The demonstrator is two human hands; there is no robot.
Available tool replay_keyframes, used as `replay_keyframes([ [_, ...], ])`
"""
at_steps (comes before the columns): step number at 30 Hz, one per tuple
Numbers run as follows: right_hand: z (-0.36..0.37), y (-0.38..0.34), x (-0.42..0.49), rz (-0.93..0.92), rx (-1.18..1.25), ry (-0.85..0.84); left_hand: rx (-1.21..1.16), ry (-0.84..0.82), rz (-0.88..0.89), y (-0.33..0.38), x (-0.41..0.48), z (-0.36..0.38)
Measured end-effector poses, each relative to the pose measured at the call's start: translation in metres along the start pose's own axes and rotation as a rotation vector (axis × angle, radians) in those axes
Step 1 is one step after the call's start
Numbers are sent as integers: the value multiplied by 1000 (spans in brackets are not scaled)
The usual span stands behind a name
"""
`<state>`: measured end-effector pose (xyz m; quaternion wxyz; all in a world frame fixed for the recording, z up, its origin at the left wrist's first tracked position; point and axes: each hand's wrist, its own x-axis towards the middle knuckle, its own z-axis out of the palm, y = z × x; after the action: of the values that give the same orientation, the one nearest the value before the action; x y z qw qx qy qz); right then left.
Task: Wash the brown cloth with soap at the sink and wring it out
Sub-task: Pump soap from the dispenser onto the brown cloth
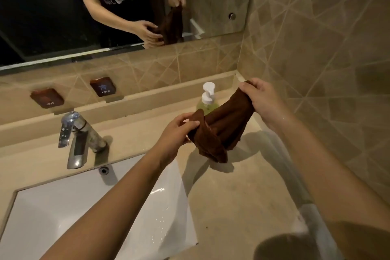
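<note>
The brown cloth (223, 126) hangs bunched in the air above the beige counter, to the right of the white sink (63, 213). My left hand (179, 131) pinches its lower left end. My right hand (259, 99) grips its upper right end near the corner wall. Directly behind the cloth stands a soap pump bottle (207, 99) with green liquid and a white pump, its lower part hidden by the cloth. No water runs from the chrome faucet (78, 137).
The counter (242, 202) stretches right of the basin to the tiled wall (316, 59). HOT (47, 98) and COLD (103, 87) plates sit on the backsplash. A mirror (105, 6) above reflects the person. Water drops lie on the basin's right slope.
</note>
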<state>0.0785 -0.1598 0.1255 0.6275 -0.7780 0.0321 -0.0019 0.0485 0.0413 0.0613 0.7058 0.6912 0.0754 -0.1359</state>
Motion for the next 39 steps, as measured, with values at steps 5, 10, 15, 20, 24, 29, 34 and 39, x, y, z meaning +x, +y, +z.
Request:
replay_keyframes([
  [5, -1, -31, 3, -91, 52, 90, 132, 57, -106, -19, 4, -11],
  [10, -10, -59, -1, -142, 69, 81, 397, 9, -269, -36, 3, -16],
  [15, -5, -69, -7, -133, 26, 18, 455, -208, 119, 7, -9, 10],
  [20, -11, -80, -7, -149, 109, -49, 392, -159, 396, 18, 0, 46],
  [24, -22, -65, 1, -57, 120, 0, 372, 83, 496, 10, 11, 41],
  [29, -21, -24, 19, 161, 213, 58, 133, -132, 137, 7, 20, 20],
  [34, -5, 21, 52, 343, 270, 45, -170, -343, -177, -3, 31, 13],
  [39, 0, 48, 71, 442, 209, 21, -222, -290, -272, -5, 38, 20],
])
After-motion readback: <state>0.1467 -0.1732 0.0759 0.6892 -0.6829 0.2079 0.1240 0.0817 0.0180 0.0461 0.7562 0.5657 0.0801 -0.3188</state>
